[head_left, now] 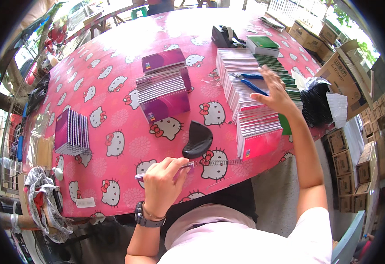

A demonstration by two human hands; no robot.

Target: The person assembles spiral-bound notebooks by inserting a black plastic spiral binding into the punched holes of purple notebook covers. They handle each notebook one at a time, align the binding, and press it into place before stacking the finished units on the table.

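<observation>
My left hand [162, 178] is closed on a thin purple notebook [140, 175] at the table's near edge. From the notebook a loose spiral binding wire [221, 162] stretches to the right across the tablecloth. My right hand [275, 91] reaches out with fingers apart over a long row of notebooks [234, 75]. Beside its thumb and fingers lie blue-handled pliers [253, 83], resting on that row; whether the hand touches them I cannot tell. A black, curved, ribbed object [198, 140] sits just beyond my left hand.
Purple spiral notebooks stand in a middle stack [164, 99] and a smaller left stack [71, 132]. A tape dispenser [227, 37] and green-covered notebooks [263, 45] are at the far right. Cardboard boxes [340, 79] line the right side. A grey cloth [47, 202] hangs at the left edge.
</observation>
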